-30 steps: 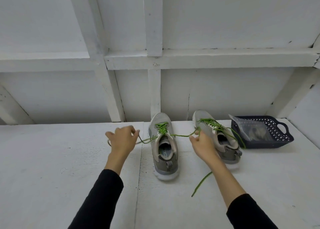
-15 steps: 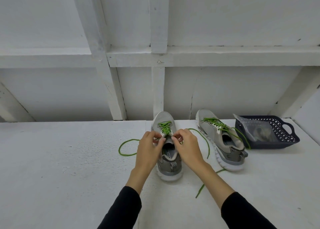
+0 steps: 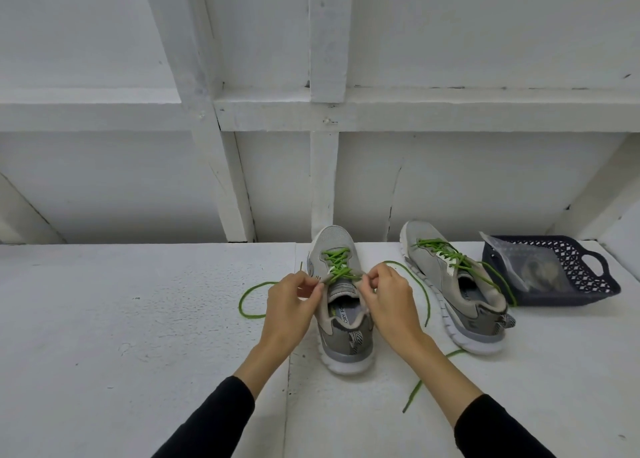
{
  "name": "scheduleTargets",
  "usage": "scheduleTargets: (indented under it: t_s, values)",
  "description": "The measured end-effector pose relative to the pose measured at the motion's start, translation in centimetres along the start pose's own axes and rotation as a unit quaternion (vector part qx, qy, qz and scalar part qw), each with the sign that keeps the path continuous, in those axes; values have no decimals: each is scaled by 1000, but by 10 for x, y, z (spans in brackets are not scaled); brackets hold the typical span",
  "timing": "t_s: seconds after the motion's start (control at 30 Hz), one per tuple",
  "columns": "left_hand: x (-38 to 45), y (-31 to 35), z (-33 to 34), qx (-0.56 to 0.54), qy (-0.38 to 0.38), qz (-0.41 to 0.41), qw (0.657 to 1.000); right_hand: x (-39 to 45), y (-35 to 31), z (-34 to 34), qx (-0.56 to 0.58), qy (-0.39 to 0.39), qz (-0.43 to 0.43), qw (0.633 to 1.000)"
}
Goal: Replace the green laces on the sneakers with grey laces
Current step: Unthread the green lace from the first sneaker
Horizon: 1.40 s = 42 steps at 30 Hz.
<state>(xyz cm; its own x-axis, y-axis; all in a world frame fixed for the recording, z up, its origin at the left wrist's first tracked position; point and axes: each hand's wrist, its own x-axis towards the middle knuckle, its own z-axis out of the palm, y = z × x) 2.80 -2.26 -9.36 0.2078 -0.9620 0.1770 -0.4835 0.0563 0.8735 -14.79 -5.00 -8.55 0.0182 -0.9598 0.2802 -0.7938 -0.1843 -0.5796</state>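
Both sneakers are grey, the nearer sneaker (image 3: 341, 305) and the farther sneaker (image 3: 453, 291) alike, each on a white sole, with a black-and-white zigzag strip at the heel and bright green laces (image 3: 337, 267) crossing the front. The counter (image 3: 138, 336) is white with a speckled surface, and the wall panels and beams behind it are white too. The basket (image 3: 595, 281) is dark navy with a diamond lattice, and the sleeves (image 3: 214, 426) are black.

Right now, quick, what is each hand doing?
Left hand: pinching the green lace at the near sneaker.
Right hand: pinching the same lace.
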Motion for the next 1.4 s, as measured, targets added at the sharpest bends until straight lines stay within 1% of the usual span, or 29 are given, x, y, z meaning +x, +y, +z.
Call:
scheduleTargets:
  t_s: [0.13,0.2,0.27,0.37,0.47,0.57,0.63,0.67,0.7,0.73,0.77,0.8,0.83,0.87,0.9,0.93,0.97,1.0,1.07,1.1,1.17,1.23,1.3,1.4]
  values:
    - [4,4,5,-124,7,-121,985,-2,0,1,62,3,7,998]
    - [3,6,8,-182,19,-165,969,-2,-1,0,84,-1,-11,996]
    - [2,7,8,-230,26,-196,953,-1,-5,-1,94,-8,-47,994]
    - [3,8,7,-272,11,-226,935,6,-11,-3,80,-52,-110,989]
    - [4,8,5,-285,-1,-240,928,16,-15,-3,34,-105,-153,982]
    - [4,10,4,-293,-3,-241,925,22,-21,-2,-42,-136,-189,972]
    - [3,9,5,-297,0,-244,923,24,-23,0,-56,-142,-197,968]
    - [3,8,6,-300,2,-246,922,25,-23,1,-29,-131,-185,974]
    - [2,8,7,-303,3,-247,920,25,-23,2,25,-106,-155,982]
    - [2,7,8,-307,2,-248,919,24,-21,3,87,-69,-106,988]
    - [1,6,8,-310,-1,-251,917,24,-18,4,152,-30,-38,987]
    - [1,6,8,-313,-5,-254,915,23,-14,5,231,0,50,972]
    - [1,5,8,-318,-9,-258,912,21,-12,5,328,12,147,933]
    - [1,5,8,-323,-11,-261,909,19,-10,6,413,14,235,880]
    - [0,5,8,-329,-10,-263,907,17,-8,7,463,15,295,835]
    - [0,5,9,-332,-8,-264,906,16,-7,8,474,16,323,819]
    - [0,4,9,-333,-4,-263,906,14,-7,8,449,18,318,835]
    - [0,4,9,-332,1,-262,906,13,-9,7,400,28,287,870]
    - [-2,4,9,-333,6,-260,906,10,-16,-1,287,60,166,942]
    - [-2,5,8,-335,6,-261,905,10,-20,-6,245,64,92,963]
    - [-2,8,7,-341,5,-263,903,11,-27,-12,197,24,-33,980]
    - [-2,10,7,-344,6,-265,901,12,-30,-11,150,-44,-100,983]
    - [-2,11,7,-349,8,-265,899,11,-30,-7,101,-107,-115,982]
    - [-3,12,8,-351,9,-265,898,11,-30,-4,36,-135,-97,985]
